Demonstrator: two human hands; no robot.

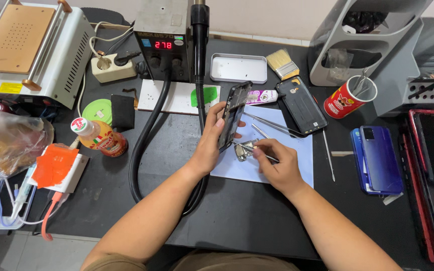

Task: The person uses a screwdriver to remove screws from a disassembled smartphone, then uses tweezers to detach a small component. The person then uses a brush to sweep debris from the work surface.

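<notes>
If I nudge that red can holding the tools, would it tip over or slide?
The red can looks likely to tip: it is narrow, upright, and metal tools lean out past its rim, probably making it top-heavy. It seems light, so on the smooth black table a low push might slide it instead.

Bare table (257, 211) at 6 o'clock, passable. Hose (144, 135) blocks 9 o'clock; back cover (301, 104) and tweezers (272, 123) crowd 1 o'clock; blue phone (377, 158) at 3.
</notes>
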